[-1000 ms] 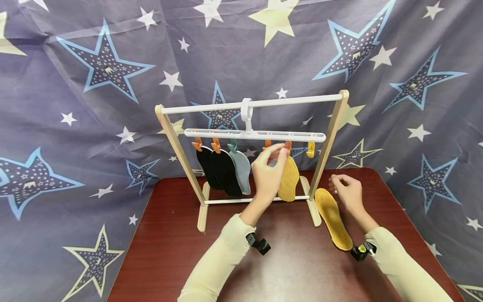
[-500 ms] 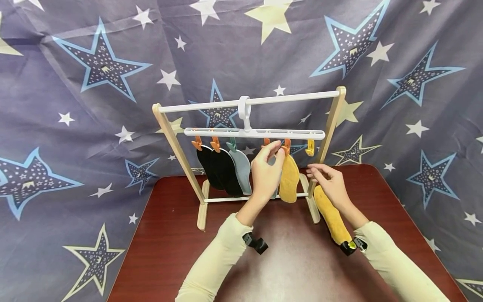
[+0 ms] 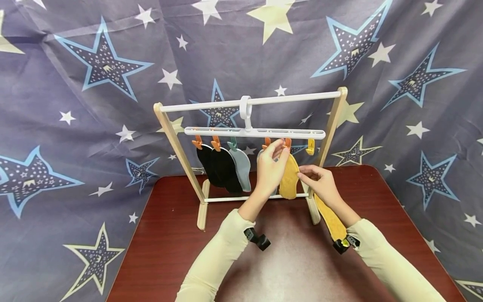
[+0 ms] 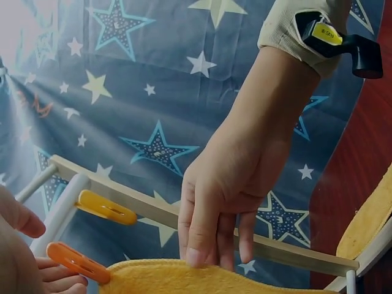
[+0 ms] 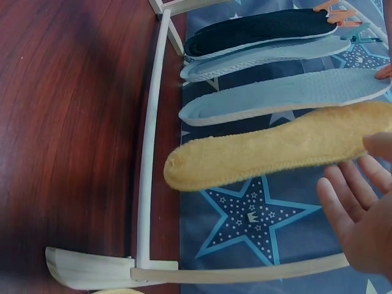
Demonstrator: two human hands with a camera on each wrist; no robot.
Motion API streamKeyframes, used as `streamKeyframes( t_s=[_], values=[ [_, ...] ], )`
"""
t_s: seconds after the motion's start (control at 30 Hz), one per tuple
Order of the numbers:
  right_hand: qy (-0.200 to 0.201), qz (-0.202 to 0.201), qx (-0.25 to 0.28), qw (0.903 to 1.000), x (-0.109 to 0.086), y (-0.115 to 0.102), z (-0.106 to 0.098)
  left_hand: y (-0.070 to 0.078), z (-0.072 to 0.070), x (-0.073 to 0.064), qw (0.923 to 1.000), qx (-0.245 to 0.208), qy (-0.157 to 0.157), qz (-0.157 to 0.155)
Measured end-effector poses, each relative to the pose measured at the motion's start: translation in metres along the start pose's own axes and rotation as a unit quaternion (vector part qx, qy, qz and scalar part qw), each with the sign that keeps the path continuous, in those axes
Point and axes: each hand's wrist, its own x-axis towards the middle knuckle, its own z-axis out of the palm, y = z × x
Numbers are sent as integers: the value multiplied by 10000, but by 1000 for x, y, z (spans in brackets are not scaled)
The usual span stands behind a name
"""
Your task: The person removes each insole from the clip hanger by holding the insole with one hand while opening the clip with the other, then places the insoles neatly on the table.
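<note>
A yellow insole [image 3: 289, 180] hangs from an orange clip [image 4: 79, 262] on the white hanger [image 3: 260, 133]. My right hand [image 3: 320, 183] pinches its right edge, thumb on the near face and fingertips behind, as the left wrist view [image 4: 226, 184] also shows. My left hand [image 3: 271, 170] is up at the insole's top, fingers relaxed beside the orange clip; a gap shows between its thumb and fingers in the left wrist view. Left of it hangs a light blue insole [image 5: 282, 98], mostly hidden by that hand in the head view. A second yellow insole [image 3: 329, 216] lies on the table, partly under the right forearm.
Two black insoles [image 3: 222, 167] and a grey-blue insole [image 3: 241, 167] hang on the hanger's left half. A yellow clip [image 3: 310, 147] hangs bare at its right end. The wooden rack [image 3: 332, 126] stands on the red-brown table [image 3: 170, 251], before a star-patterned cloth [image 3: 128, 105].
My right hand has moved left from above the lying yellow insole to the hanging one and now pinches its edge. My left hand has stayed near the orange clip.
</note>
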Motion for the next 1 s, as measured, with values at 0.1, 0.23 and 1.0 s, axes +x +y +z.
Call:
streamKeyframes(
  t_s=[0.1, 0.23, 1.0],
  values=[
    [102, -22, -165, 9998, 0, -15, 2, -2, 1, 2, 10000, -40, 37, -11],
    [216, -36, -330, 9992, -1, -23, 2, -5, 3, 4, 9999, -61, 75, -114],
    [-36, 499, 570, 9971, -6, -21, -27, -6, 4, 18, 9930, -837, -427, -721]
  ],
)
